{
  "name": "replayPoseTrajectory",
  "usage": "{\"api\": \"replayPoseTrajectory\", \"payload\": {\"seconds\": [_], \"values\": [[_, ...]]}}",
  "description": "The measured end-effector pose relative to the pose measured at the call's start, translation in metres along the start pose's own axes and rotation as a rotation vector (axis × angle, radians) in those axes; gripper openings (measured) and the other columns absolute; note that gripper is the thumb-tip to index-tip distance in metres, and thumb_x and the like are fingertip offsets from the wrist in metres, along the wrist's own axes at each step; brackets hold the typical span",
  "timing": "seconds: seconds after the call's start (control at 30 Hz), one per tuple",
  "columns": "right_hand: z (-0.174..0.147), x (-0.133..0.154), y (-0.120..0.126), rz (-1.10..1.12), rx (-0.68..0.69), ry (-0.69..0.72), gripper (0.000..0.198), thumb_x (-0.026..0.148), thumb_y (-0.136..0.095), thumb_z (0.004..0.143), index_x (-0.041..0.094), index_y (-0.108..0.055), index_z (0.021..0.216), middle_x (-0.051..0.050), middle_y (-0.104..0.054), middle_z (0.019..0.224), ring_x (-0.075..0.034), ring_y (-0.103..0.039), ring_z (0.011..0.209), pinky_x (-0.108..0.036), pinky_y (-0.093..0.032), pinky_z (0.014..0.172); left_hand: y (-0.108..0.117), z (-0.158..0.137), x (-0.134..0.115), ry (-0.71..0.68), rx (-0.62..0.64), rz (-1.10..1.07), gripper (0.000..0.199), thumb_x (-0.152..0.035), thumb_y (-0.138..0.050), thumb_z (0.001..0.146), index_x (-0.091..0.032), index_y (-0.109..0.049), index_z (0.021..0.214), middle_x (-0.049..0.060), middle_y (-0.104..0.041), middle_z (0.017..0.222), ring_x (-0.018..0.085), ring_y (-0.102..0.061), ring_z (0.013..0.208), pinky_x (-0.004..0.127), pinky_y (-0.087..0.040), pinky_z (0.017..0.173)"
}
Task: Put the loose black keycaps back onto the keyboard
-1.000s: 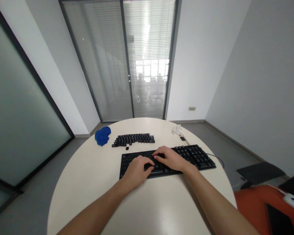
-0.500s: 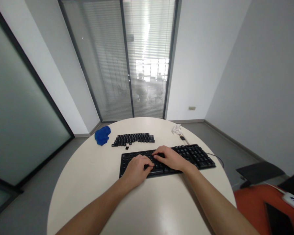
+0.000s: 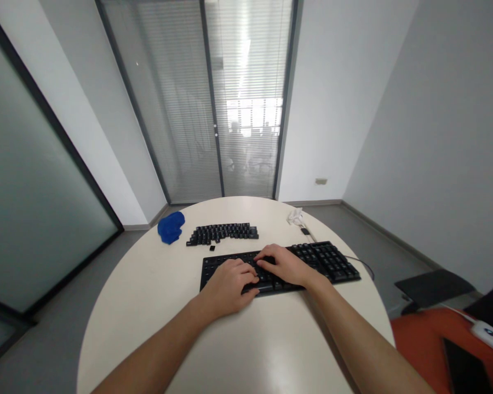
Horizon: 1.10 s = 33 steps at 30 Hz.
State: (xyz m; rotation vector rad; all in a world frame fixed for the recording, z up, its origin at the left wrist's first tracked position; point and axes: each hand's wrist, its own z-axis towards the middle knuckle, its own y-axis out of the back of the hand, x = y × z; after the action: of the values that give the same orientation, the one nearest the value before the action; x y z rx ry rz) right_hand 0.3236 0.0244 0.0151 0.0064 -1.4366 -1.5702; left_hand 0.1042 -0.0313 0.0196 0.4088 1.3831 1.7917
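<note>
Apparently handling keys on keyboard (image 3: 326, 261), on table (image 3: 238, 350) near loose keys (image 3: 225, 231); shows left hand (image 3: 228, 287) thumb-parted, right hand (image 3: 285, 266) curled above keys; cannot tell right's grip; next likely calls for precise touch.

The left hand (image 3: 229, 284), at the lower centre of the frame, has opened: its thumb (image 3: 251, 296) has dropped away from the fingertips toward the keyboard's (image 3: 331, 261) front edge. The whole scene sits a touch further left in view.
</note>
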Motion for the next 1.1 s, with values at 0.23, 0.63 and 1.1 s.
{"api": "replayPoseTrajectory", "payload": {"seconds": [0.23,0.63,1.1], "values": [[0.0,0.0,0.001,0.01,0.003,0.001,0.018,0.029,-0.059,0.094,0.022,-0.075,0.1,-0.005,-0.076,0.1,-0.023,-0.066,0.097,-0.035,-0.048,0.091,0.002,0.0,0.0,-0.034,0.025,0.077,0.018,-0.034,-0.072,0.087,-0.021,-0.073,0.099,0.003,-0.073,0.107,0.024,-0.061,0.101,0.04,-0.045,0.089],[0.001,-0.001,0.0,0.019,-0.007,0.011,0.017,0.028,-0.06,0.093,0.022,-0.076,0.099,-0.005,-0.076,0.1,-0.023,-0.066,0.097,-0.035,-0.049,0.091,0.006,0.005,-0.007,0.012,0.07,0.099,0.014,-0.033,-0.069,0.09,-0.021,-0.075,0.094,0.003,-0.072,0.103,0.023,-0.061,0.096,0.037,-0.049,0.085],[0.001,-0.003,-0.002,0.019,-0.007,0.008,0.017,0.029,-0.061,0.093,0.023,-0.075,0.097,-0.005,-0.075,0.097,-0.022,-0.066,0.095,-0.035,-0.048,0.089,0.006,0.003,-0.001,-0.019,0.061,0.011,0.024,-0.027,-0.053,0.099,-0.02,-0.075,0.091,0.003,-0.074,0.103,0.02,-0.063,0.092,0.033,-0.05,0.085]]}}
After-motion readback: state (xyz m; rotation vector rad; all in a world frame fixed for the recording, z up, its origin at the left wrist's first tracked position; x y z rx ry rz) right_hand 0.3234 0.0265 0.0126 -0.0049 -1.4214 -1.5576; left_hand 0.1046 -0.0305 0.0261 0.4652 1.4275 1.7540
